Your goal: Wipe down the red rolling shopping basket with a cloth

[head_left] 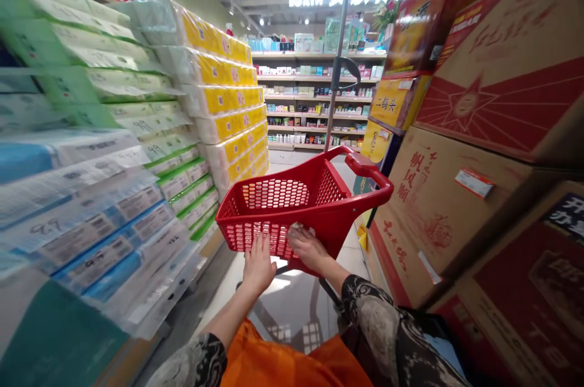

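A red plastic shopping basket (292,198) with perforated walls is tilted in front of me, its empty inside showing. My left hand (258,265) presses flat against the basket's near wall with fingers stretched upward. My right hand (308,247) grips the near rim, fingers curled over the edge. A red handle (369,171) arches at the basket's far right side. A metal pole (340,52) rises behind it.
Stacked packs of toilet paper (219,89) wall the left side of the narrow aisle. Piled cardboard boxes (456,204) wall the right. Shelves of small goods (319,95) cross the far end. A tiled floor (292,308) lies below.
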`<state>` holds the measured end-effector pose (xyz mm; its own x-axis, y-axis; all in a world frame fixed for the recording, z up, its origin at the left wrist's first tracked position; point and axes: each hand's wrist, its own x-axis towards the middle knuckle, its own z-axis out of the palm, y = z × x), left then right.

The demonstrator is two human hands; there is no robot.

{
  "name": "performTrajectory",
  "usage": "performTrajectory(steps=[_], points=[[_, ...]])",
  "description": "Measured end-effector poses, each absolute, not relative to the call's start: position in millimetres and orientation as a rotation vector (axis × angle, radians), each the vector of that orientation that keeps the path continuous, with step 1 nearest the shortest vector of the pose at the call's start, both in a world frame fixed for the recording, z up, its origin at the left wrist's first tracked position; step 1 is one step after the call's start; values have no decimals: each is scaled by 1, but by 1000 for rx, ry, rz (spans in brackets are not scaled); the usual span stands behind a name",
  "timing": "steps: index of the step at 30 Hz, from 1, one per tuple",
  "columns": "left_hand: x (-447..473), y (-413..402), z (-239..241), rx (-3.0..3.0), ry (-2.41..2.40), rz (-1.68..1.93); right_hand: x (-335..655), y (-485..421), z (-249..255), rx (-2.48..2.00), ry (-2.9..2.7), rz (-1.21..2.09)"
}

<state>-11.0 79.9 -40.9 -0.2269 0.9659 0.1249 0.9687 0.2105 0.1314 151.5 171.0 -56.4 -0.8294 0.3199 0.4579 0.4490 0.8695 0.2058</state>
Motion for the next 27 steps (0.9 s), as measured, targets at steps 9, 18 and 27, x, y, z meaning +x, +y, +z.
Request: performTrajectory(steps=[9,18,27], points=[[-21,95,-8,-1905,-2183,-452,216,178,58,-746,-2056,-575],[-54,118,16,-1911,-2354,-78,296,205,73,-1199,-1979,-463],[-27,106,23,-1990,-2285,-55,244,211,62,-1189,-2221,-254]])
